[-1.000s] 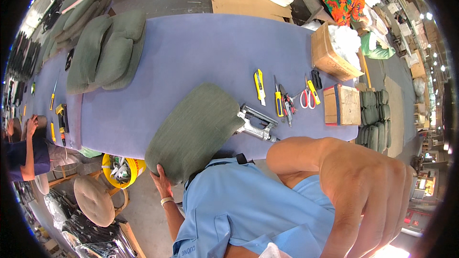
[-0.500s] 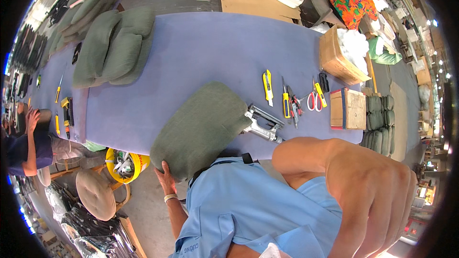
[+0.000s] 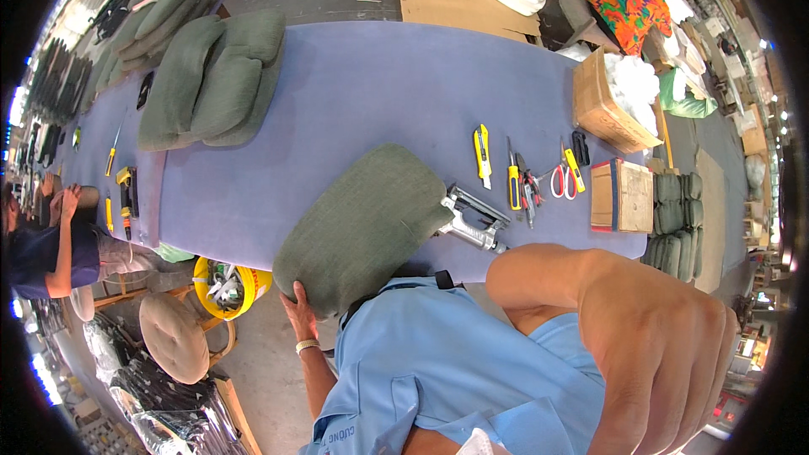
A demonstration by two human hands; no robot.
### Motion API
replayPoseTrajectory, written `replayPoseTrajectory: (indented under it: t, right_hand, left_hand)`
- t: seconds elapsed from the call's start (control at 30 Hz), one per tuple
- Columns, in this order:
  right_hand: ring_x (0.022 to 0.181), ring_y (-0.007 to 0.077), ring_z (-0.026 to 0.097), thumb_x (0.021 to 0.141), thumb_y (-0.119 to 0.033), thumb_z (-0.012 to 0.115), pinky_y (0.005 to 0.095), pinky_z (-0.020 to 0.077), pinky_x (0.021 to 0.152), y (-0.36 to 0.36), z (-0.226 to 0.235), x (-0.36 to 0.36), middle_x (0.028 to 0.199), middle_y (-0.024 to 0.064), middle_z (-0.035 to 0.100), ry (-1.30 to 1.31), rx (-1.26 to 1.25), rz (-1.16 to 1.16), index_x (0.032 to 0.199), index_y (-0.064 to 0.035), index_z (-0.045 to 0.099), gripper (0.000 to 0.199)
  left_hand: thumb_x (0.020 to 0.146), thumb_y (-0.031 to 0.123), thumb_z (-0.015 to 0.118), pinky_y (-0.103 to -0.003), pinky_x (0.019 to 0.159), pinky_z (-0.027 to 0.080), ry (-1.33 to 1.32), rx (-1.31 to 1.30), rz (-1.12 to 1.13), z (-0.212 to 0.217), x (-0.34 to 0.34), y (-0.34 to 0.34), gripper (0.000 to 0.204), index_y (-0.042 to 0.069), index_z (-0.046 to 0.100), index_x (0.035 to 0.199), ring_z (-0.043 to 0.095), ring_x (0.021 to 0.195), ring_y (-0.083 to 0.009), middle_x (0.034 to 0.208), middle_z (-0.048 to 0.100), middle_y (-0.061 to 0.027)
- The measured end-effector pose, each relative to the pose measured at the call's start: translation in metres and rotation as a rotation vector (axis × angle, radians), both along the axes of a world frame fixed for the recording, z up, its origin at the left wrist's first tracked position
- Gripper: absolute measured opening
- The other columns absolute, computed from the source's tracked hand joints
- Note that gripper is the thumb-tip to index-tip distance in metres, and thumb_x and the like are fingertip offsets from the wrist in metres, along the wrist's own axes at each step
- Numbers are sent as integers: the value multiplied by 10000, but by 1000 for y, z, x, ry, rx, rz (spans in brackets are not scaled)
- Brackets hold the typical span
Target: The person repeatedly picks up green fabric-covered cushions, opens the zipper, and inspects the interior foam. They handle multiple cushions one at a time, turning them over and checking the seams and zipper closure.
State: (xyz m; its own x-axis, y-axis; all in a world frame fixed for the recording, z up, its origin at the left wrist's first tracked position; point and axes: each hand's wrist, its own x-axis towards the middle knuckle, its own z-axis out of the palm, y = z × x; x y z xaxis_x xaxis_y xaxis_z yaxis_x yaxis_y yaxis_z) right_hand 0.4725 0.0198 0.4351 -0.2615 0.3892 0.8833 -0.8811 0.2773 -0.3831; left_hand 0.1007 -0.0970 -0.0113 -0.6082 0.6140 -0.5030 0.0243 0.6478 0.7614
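A: From the head view, the green cushion [image 3: 362,223] lies aslant at the table's [image 3: 371,67] near edge, its lower end overhanging. Where are the hands?

B: Left hand [image 3: 301,318] at that lower end, fingers grasping the rim! The right hand [image 3: 657,354] looms near the camera, fingers curled; can't tell whether they hold anything.

A: How should it handle?

B: Light, I'd judge, padded and soft on top, perhaps stiffer beneath. That ribbed cloth shouldn't slip or break.

A: Best hold?

B: Opposite rims, I'd say, clear of the staple gun [image 3: 474,221] touching its right end!
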Motion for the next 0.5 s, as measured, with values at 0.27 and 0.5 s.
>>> replayPoseTrajectory:
  t: [0.27, 0.5]
  right_hand:
    - [615, 179, 666, 805, 45, 659, 375, 606, 728, 5, -12, -2, 620, 82, 659, 0, 51, 1, 619, -29, 678, 201]
    - [625, 169, 666, 802, 65, 636, 359, 608, 778, -1, -15, -10, 628, 67, 655, 50, 76, -109, 605, -36, 663, 223]
  left_hand:
    - [954, 603, 637, -449, 1105, 417, -38, 88, -19, -1, -3, 0, 915, -38, 350, 1540, 515, 1342, -366, 1483, 498, -259]
    - [949, 618, 632, -459, 1098, 419, 10, 32, -45, 8, 3, 4, 904, -16, 363, 1534, 521, 1328, -382, 1467, 508, -270]
